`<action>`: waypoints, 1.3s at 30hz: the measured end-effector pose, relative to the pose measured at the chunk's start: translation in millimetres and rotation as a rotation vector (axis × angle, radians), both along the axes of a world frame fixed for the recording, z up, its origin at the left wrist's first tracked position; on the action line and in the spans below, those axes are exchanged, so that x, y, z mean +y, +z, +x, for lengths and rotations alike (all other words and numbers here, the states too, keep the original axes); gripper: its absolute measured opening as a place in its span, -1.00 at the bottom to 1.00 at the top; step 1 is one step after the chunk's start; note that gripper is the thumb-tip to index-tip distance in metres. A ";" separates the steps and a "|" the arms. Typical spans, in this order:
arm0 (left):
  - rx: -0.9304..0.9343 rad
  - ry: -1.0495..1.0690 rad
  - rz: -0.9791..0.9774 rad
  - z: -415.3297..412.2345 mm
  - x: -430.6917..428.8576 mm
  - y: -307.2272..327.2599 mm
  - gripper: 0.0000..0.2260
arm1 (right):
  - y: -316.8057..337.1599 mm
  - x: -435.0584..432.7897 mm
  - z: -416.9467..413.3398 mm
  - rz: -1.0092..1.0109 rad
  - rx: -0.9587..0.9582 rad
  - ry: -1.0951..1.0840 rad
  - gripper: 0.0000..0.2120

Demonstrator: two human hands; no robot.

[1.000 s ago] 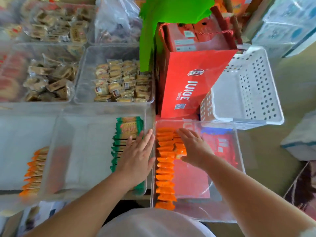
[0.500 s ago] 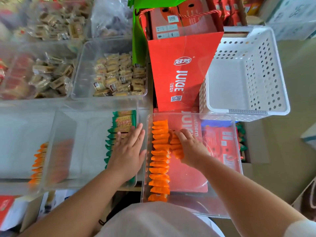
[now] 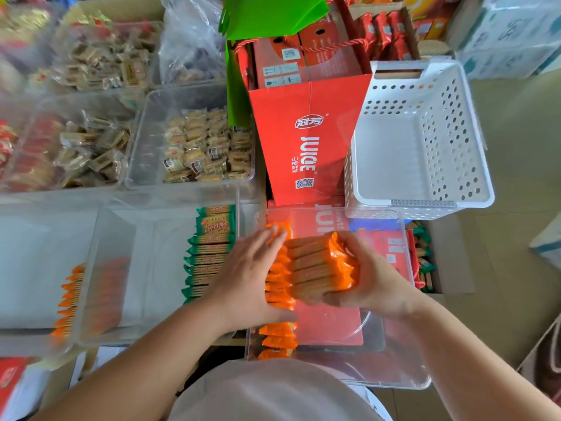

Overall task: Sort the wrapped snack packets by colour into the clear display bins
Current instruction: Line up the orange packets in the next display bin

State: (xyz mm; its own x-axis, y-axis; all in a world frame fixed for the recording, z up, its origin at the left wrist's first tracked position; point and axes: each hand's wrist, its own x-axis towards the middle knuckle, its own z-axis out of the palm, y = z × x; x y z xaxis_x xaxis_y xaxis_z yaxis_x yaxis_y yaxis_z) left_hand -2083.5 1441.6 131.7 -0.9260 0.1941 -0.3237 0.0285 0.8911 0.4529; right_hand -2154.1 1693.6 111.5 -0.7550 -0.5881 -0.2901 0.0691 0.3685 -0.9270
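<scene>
Gripping a bundle of orange packets (image 3: 318, 265) in the right hand (image 3: 376, 278), fingers curled over the far end of the stack, thumb hooked round the near end, packet edges facing up. Holding that bundle over the right clear bin (image 3: 406, 302), the one nearest the body, just beside a row of orange packets (image 3: 277, 332) standing on edge along the bin's left wall. How high above the bin floor: cannot tell.

Laying the left hand (image 3: 246, 281) flat across the middle of that row, fingers (image 3: 273, 238) straight and close together, tips pointing away from the body and reaching the left end of the held bundle, thumb spread toward the near side.

Through the bin's clear floor, red printed cartons underneath.

Just to the left, a middle clear bin (image 3: 91, 268) with a row of green packets (image 3: 209, 247) on edge along its right wall. Further left, a third clear bin (image 3: 30, 238) with more orange packets (image 3: 68, 299) lined up at its right side.

Behind these, more clear bins of brown wrapped snacks (image 3: 209, 147), loosely heaped. Behind the right bin, a red JUICE bag (image 3: 309, 141) standing upright, with a white perforated basket (image 3: 449, 132) just beside it on the right and a green bag (image 3: 267, 16) further back. Right of the near bin, a cardboard box (image 3: 449, 256) with green packets showing at its edge.
</scene>
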 end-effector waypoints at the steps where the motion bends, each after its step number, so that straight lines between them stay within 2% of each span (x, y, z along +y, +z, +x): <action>1: 0.012 -0.036 0.019 -1.1 4.3 5.3 0.23 | 10.2 -1.2 3.2 -0.012 -0.014 0.053 -0.19; 5: 0.002 -0.095 0.100 -1.2 12.6 22.1 0.18 | 27.8 -18.4 15.2 -0.052 -0.051 0.109 -0.15; 8: -0.026 -0.033 0.135 4.0 6.4 31.6 0.11 | 30.9 -38.7 24.3 -0.041 -0.032 0.118 -0.10; 13: -0.033 0.152 0.156 19.9 -27.1 31.7 0.00 | 27.3 -77.0 34.2 -0.110 -0.119 0.103 -0.01; 15: -0.043 0.233 0.146 31.1 -49.1 29.5 0.00 | 25.7 -99.3 35.8 -0.089 -0.119 0.127 -0.04; 18: 0.009 0.386 0.100 49.8 -97.4 26.0 0.01 | 21.5 -143.8 40.1 -0.022 -0.053 0.208 -0.16; 22: 0.139 0.571 -0.005 77.5 -190.5 18.5 -0.10 | 16.6 -220.3 52.8 0.096 0.102 0.230 -0.26; 25: 0.200 0.715 -0.033 94.5 -266.7 7.9 -0.20 | 13.2 -282.0 61.7 0.138 0.106 0.246 -0.34; 29: 0.161 0.858 -0.095 99.6 -357.4 -18.9 -0.26 | 4.9 -363.5 66.0 0.264 0.107 0.287 -0.42; 34: 0.058 0.775 -0.269 91.4 -425.0 -58.0 -0.33 | -8.6 -445.7 72.2 0.384 0.047 0.255 -0.32; 39: 0.072 0.622 -0.280 77.0 -446.9 -76.7 -0.26 | -23.9 -471.6 81.4 0.481 0.101 0.176 -0.27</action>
State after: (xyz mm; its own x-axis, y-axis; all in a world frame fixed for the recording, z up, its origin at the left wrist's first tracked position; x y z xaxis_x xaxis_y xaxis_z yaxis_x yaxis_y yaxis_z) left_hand -2006.5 994.7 54.9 -0.8594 -0.4626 -0.2179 -0.5050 0.8348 0.2192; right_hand -2072.7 1221.9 87.7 -0.6946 -0.5272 -0.4895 -0.1136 0.7523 -0.6490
